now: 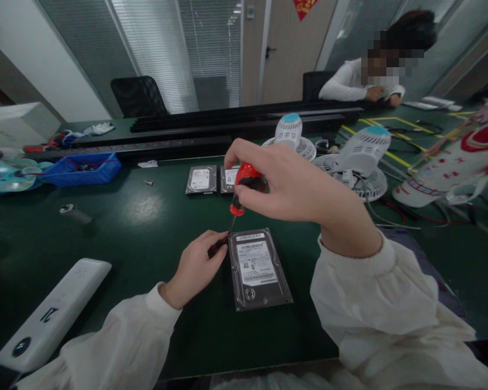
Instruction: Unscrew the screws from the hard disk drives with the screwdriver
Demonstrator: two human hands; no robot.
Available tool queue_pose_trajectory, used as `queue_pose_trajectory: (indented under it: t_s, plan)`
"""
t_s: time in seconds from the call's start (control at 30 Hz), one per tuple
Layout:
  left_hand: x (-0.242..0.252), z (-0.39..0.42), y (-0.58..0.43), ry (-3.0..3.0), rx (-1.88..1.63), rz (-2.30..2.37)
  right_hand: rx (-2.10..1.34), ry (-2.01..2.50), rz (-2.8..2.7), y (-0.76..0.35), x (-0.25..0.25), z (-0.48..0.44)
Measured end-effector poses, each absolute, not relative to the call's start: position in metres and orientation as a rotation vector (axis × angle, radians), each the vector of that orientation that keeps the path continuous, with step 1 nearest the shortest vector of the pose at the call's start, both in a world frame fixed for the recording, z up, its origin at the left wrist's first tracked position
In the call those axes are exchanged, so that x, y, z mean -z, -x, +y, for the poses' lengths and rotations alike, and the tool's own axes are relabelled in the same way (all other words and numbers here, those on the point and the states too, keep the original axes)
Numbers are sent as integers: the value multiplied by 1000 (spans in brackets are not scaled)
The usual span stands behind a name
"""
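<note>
A hard drive [257,265] with a white label lies flat on the dark green table in front of me. My right hand [287,181] is closed around the red and black handle of a screwdriver [237,209]. Its thin shaft points down, and the tip is at the drive's far left corner. Beside that same corner is my left hand [201,262], its thumb and fingertips brought together at the drive's edge. What they pinch there, if anything, is too dark to make out. Behind the screwdriver lie two more hard drives [201,180], one partly covered by my right hand.
At the left are a white power bank [55,314], a small cylinder [75,213] and a blue tray [83,169] of small parts. White fans [361,151] and a white patterned bottle [443,168] stand right. Black bars [244,116] run across behind; a person [350,81] sits beyond.
</note>
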State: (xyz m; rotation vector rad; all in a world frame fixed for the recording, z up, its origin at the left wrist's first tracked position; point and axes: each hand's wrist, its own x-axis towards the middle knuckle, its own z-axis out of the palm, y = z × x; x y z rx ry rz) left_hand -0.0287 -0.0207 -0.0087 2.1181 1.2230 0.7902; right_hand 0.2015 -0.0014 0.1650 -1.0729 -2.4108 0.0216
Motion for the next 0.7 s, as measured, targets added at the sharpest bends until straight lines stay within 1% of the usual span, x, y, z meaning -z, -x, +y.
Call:
queue_pose_trajectory:
  t_s: [0.13,0.4,0.7]
  plan:
    - [7,-21,29,-2119,-781,1233,81,1178,-2354,-201,-164,1]
    - [8,-21,27,-2108,-802,1265,138,1219,-2270,-208,-179,-7]
    - [5,-7,25,-2058,-836,1323,448,1163,-2060,-226,-202,-57]
